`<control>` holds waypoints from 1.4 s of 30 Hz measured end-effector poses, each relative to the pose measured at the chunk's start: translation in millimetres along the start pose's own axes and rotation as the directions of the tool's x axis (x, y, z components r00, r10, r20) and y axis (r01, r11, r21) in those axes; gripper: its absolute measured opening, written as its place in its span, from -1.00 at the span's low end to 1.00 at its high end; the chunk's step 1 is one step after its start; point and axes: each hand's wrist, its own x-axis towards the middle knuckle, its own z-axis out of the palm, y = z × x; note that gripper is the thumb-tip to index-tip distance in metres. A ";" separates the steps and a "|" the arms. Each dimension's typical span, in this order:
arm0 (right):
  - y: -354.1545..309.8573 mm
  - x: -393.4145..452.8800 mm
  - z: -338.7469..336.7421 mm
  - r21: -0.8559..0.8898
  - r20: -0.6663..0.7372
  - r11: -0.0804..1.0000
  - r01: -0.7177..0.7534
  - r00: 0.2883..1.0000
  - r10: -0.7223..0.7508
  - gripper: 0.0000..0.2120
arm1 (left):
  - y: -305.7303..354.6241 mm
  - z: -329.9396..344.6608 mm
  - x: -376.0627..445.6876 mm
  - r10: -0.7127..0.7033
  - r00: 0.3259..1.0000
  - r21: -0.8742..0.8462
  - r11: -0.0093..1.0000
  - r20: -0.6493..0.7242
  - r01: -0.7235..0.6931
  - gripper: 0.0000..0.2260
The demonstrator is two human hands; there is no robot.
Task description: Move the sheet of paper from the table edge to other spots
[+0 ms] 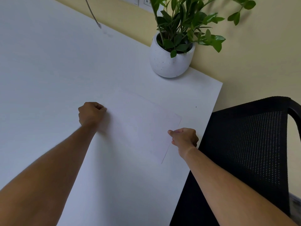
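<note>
A white sheet of paper (140, 124) lies on the white table (48, 70), near its right edge, barely distinct from the surface. My left hand (91, 113) pinches the sheet's left edge with curled fingers. On the sheet's right edge, my right hand (184, 137) grips with thumb and fingers closed. The sheet's near right corner seems slightly raised off the table.
A speckled white pot with a green plant (171, 57) stands at the table's far right corner, just beyond the sheet. A black mesh chair (247, 144) sits beside the table's right edge. A grey cable (93, 15) hangs at the back. The yellow wall (260, 62) is behind.
</note>
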 end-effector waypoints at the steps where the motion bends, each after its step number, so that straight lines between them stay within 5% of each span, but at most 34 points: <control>1: 0.1 0.0 0.2 -0.005 0.000 1.000 0.005 1.000 -0.005 -0.80 | -0.2 0.2 0.0 0.004 1.000 0.002 1.000 -0.001 -0.004 -0.93; 6: 0.9 -3.5 -0.8 -0.003 0.015 0.999 0.042 0.999 -0.042 -0.78 | -3.3 -2.1 -0.5 0.040 0.999 0.002 0.999 0.000 -0.040 -0.97; 10: -4.4 -9.9 -2.6 -0.145 0.001 0.956 0.254 0.967 -0.256 -0.76 | -5.3 -1.9 -14.9 0.229 0.973 0.116 0.967 0.007 -0.228 -0.73; 15: -19.2 -24.8 -6.7 -0.370 0.144 0.709 0.600 0.791 -0.594 -0.69 | 3.3 -1.8 -49.7 0.497 0.865 0.275 0.824 0.066 -0.495 -0.51; 21: -47.0 -50.9 -13.0 -0.577 0.248 0.396 0.714 0.615 -0.749 -0.34 | 8.5 -15.6 -87.8 0.609 0.785 0.381 0.703 0.114 -0.601 -0.27; 29: -83.0 -94.0 -22.2 -0.622 0.333 0.083 0.778 0.359 -0.872 -0.20 | 32.4 -63.5 -122.1 0.657 0.753 0.492 0.645 0.033 -0.584 -0.24; 42: -91.4 -184.7 -90.5 -0.476 0.413 -0.192 0.858 0.025 -0.911 -0.18 | 45.0 -154.7 -269.1 0.603 0.762 0.622 0.696 -0.236 -0.357 -0.22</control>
